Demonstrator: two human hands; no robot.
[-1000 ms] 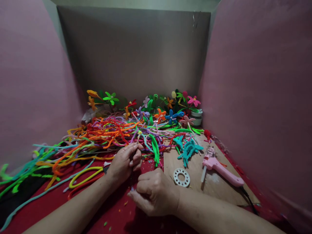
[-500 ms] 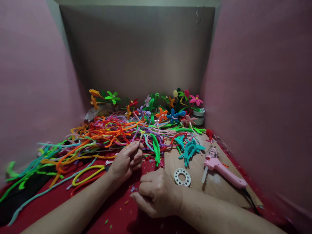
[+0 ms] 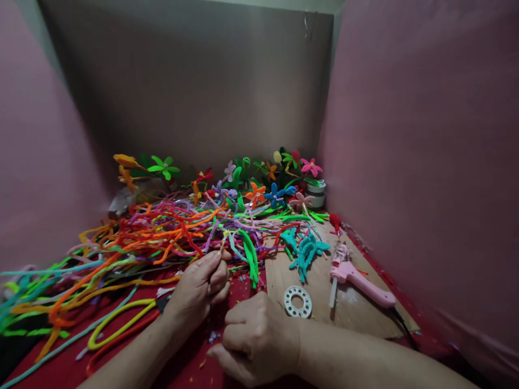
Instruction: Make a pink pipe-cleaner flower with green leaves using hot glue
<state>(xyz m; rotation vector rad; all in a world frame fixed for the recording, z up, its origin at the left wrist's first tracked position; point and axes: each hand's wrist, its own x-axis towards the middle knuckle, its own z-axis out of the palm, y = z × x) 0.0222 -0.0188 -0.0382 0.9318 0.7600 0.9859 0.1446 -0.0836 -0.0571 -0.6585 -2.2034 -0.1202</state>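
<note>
My left hand (image 3: 203,283) pinches a thin stem with a small yellow tuft (image 3: 226,234) on top, held upright in front of the pipe cleaner pile. Closer to me is my right hand (image 3: 261,337), its fingers curled and the back of the hand towards me. Whatever its fingers may hold is hidden. A bunch of bent green pipe cleaners (image 3: 250,259) lies just beyond the two hands. Teal bent pipe cleaner pieces (image 3: 307,254) and a white ring with holes (image 3: 298,301) rest on a wooden board (image 3: 279,273) to the right.
A pink glue gun (image 3: 360,282) lies on the board, its cord trailing off right. Loose pipe cleaners (image 3: 162,229) cover the left. Scissors with yellow and red handles (image 3: 121,327) lie by my left forearm. Pipe cleaner flowers (image 3: 275,194) and a white jar (image 3: 316,193) stand behind.
The view has swung to the right, so everything sits further left in the picture. Both hands keep nearly the same pose, the left still pinching the yellow-tipped stem.
</note>
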